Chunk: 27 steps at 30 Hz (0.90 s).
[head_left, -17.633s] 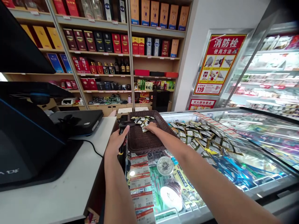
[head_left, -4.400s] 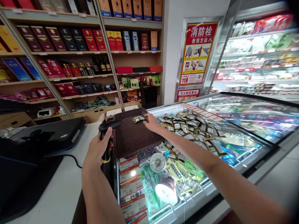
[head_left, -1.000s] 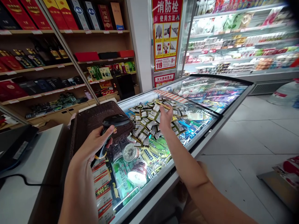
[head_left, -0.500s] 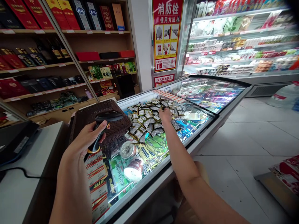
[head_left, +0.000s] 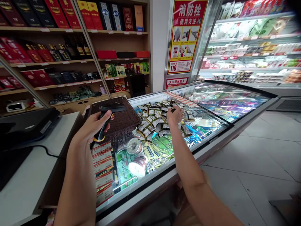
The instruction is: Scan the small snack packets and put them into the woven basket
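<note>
My left hand is wrapped round the handle of a black and yellow barcode scanner, its head pointing right over a dark brown wicker basket. Over the pile of small silver, black and gold packets, my right hand has its fingers curled together. A dark edge shows between those fingertips, seemingly of a small packet; the fingers hide most of it. The packets lie loose on the glass top of a chest freezer, to the right of the basket.
Ice-cream bags and round tubs show through the freezer glass. Price labels line its left end. A white counter with a black device and cable stands at left. Shelves of boxes and a lit chiller stand behind.
The view has swung left, so the scene sits farther right. My right hand stays over the packets with its fingers a little differently curled; the scanner stays in my left hand.
</note>
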Tool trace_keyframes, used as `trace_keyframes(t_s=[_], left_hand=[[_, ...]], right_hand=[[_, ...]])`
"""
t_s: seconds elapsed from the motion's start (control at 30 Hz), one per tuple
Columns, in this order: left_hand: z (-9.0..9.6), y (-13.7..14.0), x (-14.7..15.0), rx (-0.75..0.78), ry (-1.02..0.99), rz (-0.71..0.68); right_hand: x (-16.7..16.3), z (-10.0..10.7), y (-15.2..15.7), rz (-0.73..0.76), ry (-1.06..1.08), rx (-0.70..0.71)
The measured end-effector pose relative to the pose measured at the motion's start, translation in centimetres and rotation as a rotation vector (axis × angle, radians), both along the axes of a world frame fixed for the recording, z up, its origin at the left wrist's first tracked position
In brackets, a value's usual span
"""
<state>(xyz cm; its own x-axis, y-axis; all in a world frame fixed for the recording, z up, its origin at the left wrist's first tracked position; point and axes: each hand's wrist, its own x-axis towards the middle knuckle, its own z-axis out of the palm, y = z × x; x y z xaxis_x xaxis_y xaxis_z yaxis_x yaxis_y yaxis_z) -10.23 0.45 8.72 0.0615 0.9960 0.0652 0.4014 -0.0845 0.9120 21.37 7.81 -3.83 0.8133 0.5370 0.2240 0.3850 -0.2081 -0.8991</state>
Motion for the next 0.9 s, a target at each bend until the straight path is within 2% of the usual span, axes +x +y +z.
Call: trace_keyframes(t_s=[0.3, 0.6, 0.73, 0.9], left_hand=[[-0.6, 0.5, -0.4, 0.042, -0.040, -0.041], [-0.9, 0.7, 0.0, 0.008, -0.040, -0.060], [-1.0, 0.8, -0.5, -0.001, -0.001, -0.010], [-0.7, 0.7, -2.5, 0.078, 0.190, 0.198]], right_hand=[[-1.9, -0.7, 0.1, 0.048, -0.239, 0.184], [-6.7, -1.2, -1.0, 0.353, -0.415, 0.447], [-8.6, -1.4, -2.0, 0.577, -0.532, 0.369], [-10.4, -1.4, -3.7, 0.819, -0.791, 0.150]])
